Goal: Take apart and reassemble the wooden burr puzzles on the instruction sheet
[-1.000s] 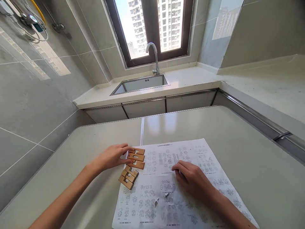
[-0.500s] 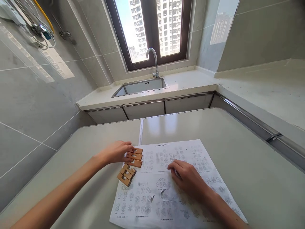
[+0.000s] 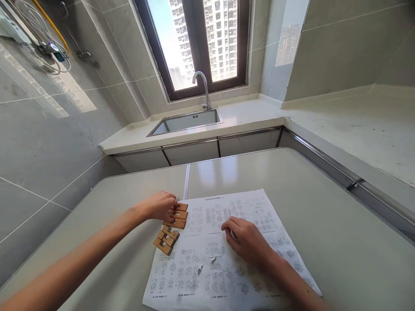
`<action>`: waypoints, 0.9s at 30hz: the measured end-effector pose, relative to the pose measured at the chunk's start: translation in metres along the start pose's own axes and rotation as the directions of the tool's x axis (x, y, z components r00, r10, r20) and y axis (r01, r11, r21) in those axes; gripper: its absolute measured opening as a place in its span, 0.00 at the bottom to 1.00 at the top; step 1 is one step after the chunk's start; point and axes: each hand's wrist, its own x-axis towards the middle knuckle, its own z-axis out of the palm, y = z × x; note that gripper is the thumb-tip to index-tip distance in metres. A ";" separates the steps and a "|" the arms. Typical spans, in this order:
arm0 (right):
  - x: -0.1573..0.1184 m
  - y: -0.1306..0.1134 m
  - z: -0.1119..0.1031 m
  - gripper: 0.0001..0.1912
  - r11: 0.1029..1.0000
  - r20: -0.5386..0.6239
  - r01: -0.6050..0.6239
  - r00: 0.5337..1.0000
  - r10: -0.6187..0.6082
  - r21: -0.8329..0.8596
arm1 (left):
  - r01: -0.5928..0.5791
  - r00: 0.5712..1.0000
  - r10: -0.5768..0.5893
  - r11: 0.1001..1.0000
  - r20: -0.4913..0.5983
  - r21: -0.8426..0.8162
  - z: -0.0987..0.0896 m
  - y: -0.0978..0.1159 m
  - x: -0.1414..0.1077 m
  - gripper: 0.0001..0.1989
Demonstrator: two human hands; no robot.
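Observation:
My left hand [image 3: 161,204] reaches over the left ends of several flat slotted wooden puzzle pieces [image 3: 180,214] lying in a row at the upper left edge of a printed sheet [image 3: 194,237]. Its fingers are drawn together on one of these pieces, partly hiding them. Just below sits a cluster of short notched wooden blocks [image 3: 166,240], set close side by side at a slant. My right hand [image 3: 247,237] rests on the sheet's middle right, fingers curled in loosely, with nothing visible in them. Small line drawings cover the sheet, and two torn spots show near its lower middle.
The sheet lies on a pale table [image 3: 275,181] with a seam running away from me. Beyond it are a white counter [image 3: 240,112], a sink [image 3: 188,122], a faucet [image 3: 204,88] and a window [image 3: 223,43]. Cables and a hose [image 3: 48,26] hang on the left wall.
My left hand's fingers have drawn closer together over the wooden pieces. The whole view has shifted slightly. My right hand stays on the sheet in nearly the same pose.

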 end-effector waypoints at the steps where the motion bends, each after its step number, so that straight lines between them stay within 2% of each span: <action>1: 0.000 0.000 0.000 0.12 1.000 0.002 -0.004 1.000 0.004 0.001 | -0.031 0.999 0.031 0.999 0.032 0.007 -0.001 0.001 0.001 0.09; 4: 0.000 0.000 0.001 0.12 1.000 0.009 -0.010 1.000 0.009 0.005 | -0.104 0.988 0.099 0.994 0.121 0.034 -0.002 0.002 0.005 0.10; 9: 0.001 0.001 0.003 0.12 1.000 0.020 -0.010 1.000 0.009 0.016 | -0.134 0.978 0.121 0.988 0.172 0.070 -0.002 0.003 0.009 0.12; 19: 0.002 0.003 0.004 0.12 0.999 0.015 -0.028 1.000 0.028 0.029 | -0.177 0.976 0.159 0.977 0.147 0.120 0.001 0.006 0.020 0.14; 27: 0.002 0.003 0.005 0.12 0.999 -0.002 -0.016 1.000 0.016 0.028 | -0.216 0.972 0.197 0.962 0.125 0.165 -0.004 0.026 0.029 0.14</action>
